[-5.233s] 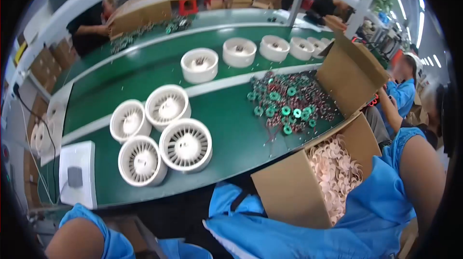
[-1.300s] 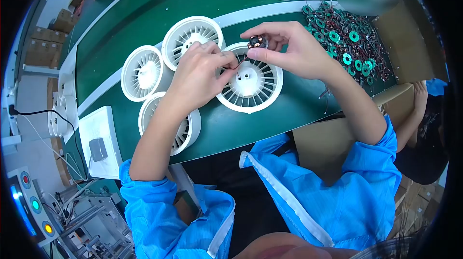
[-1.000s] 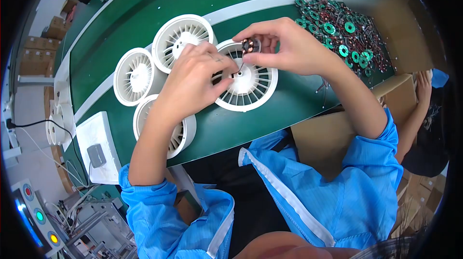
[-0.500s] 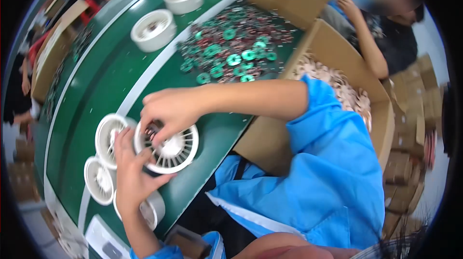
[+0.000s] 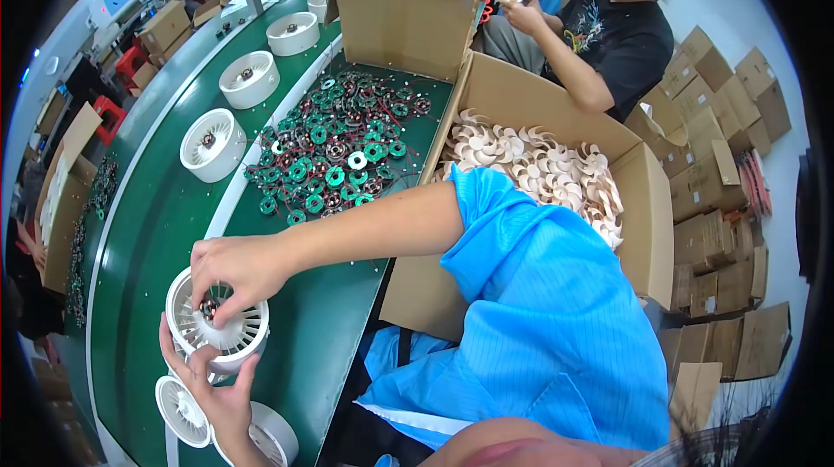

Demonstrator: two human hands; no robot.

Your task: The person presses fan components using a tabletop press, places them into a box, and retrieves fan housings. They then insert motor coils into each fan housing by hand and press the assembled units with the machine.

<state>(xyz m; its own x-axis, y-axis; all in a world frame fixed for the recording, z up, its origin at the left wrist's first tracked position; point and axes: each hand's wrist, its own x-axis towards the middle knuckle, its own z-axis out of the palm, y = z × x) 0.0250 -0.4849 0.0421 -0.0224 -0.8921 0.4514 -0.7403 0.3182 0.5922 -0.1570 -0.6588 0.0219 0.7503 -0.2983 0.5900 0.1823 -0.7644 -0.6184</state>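
My right hand [image 5: 241, 271] reaches across from the right, its fingers closed on a small motor stator with copper windings [image 5: 208, 308]. It holds the stator at the hub of a white round fan housing [image 5: 254, 332] with radial ribs. Part of the stator is hidden by the fingers. My left hand [image 5: 217, 393] grips the near left rim of this housing, thumb and fingers apart around its edge. Just below lie another white housing [image 5: 181, 410] and a third one [image 5: 274, 434], partly covered by my left hand and wrist.
Green and copper stators [image 5: 334, 150] with wires lie heaped on the green table [image 5: 300, 363]. Several white housings [image 5: 213, 145] stand along the belt. To the right, a cardboard box [image 5: 656, 224] holds pale fan blades [image 5: 530, 158]. A co-worker [image 5: 599, 50] sits beyond it.
The camera view has swung, so the stator heap and box appear lower and further left. Both hands stay at the same housing, my right hand still with the stator at its hub.
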